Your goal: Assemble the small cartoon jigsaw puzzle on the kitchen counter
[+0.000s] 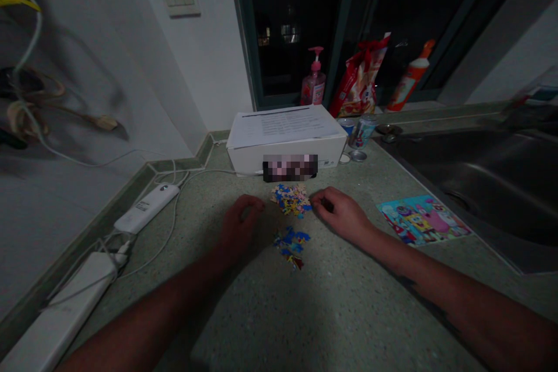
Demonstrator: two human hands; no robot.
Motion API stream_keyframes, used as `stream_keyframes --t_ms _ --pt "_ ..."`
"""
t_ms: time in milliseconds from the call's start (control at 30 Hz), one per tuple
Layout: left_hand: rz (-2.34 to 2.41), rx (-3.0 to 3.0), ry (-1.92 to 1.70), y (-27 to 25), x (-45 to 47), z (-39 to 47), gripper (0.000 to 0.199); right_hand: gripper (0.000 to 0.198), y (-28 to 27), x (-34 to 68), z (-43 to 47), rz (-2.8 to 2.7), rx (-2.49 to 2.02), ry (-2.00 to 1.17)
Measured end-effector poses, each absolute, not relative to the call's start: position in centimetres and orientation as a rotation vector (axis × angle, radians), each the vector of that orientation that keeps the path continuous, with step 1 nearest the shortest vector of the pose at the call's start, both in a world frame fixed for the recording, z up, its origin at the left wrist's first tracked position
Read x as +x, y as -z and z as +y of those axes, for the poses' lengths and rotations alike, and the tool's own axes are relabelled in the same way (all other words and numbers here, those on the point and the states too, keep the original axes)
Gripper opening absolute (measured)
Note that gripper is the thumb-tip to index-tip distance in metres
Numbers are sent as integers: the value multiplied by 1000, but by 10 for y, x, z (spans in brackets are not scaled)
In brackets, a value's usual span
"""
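A loose pile of jigsaw puzzle pieces (291, 199) lies on the counter between my two hands, some showing blue and yellow, others their plain backs. Nearer to me is a small cluster of blue puzzle pieces (292, 241), with yellow and red ones at its lower end. My left hand (242, 224) rests left of the pile, apart from it, fingers curled toward the thumb; nothing shows in it. At the pile's right edge, my right hand (342, 212) has its fingers curled and their tips against the outer pieces. Whatever they pinch is hidden.
A colourful cartoon picture sheet (425, 220) lies at right beside the metal sink (479, 168). Behind the pile, a phone (290, 168) leans on a white box (285, 128). Cans (362, 131) stand right of the box. Power strips (146, 207) and cables run along the left wall.
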State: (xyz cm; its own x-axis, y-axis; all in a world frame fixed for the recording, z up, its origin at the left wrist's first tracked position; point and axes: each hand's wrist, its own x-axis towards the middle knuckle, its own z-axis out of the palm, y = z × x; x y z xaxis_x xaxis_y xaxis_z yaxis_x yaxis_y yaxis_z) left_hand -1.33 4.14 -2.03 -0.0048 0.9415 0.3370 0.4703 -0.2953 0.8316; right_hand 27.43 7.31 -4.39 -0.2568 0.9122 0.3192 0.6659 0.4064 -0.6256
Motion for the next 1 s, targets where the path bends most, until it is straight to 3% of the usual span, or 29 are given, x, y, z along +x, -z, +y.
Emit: stream_keyframes --t_ms 1000 --pt "1457 1840 -1196 22 -12 41 23 18 46 271 75 -2201 -1250 -265"
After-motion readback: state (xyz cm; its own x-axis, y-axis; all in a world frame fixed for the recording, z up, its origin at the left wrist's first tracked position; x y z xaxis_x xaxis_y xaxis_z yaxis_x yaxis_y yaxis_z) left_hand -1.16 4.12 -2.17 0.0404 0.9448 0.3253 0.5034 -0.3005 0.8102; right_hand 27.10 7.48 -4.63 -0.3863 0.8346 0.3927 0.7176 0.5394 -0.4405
